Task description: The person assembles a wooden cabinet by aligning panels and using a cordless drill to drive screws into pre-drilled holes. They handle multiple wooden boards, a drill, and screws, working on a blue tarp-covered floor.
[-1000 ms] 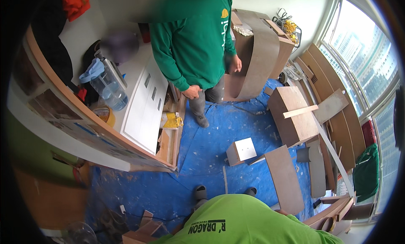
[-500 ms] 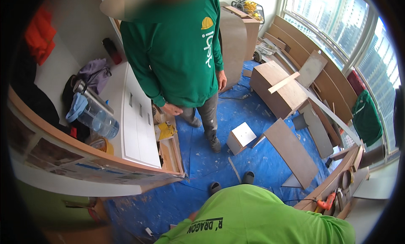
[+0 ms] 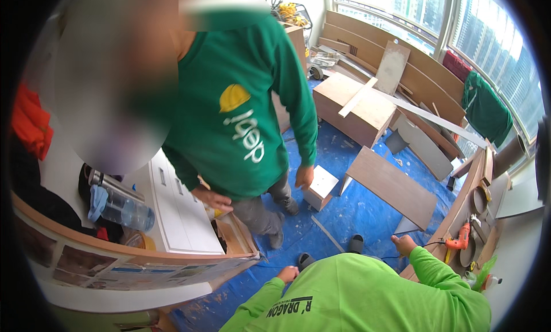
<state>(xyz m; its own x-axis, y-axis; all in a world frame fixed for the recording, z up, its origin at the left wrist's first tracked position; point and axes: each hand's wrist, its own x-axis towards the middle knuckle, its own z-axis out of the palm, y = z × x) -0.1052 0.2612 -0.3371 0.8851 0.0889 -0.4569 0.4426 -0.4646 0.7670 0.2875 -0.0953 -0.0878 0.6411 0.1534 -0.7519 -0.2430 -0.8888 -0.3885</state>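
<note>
Since half a second ago, the co-worker in the dark green sweatshirt (image 3: 241, 119) has come closer and now fills the upper left. Both of the wearer's lime-green sleeves reach forward. The left hand (image 3: 287, 273) is curled loosely and holds nothing, just short of a black shoe (image 3: 303, 259) on the blue floor sheet (image 3: 356, 211). The right hand (image 3: 404, 244) is partly closed, empty, near a slanted brown wooden board (image 3: 393, 185), with an orange power drill (image 3: 459, 240) to its right.
</note>
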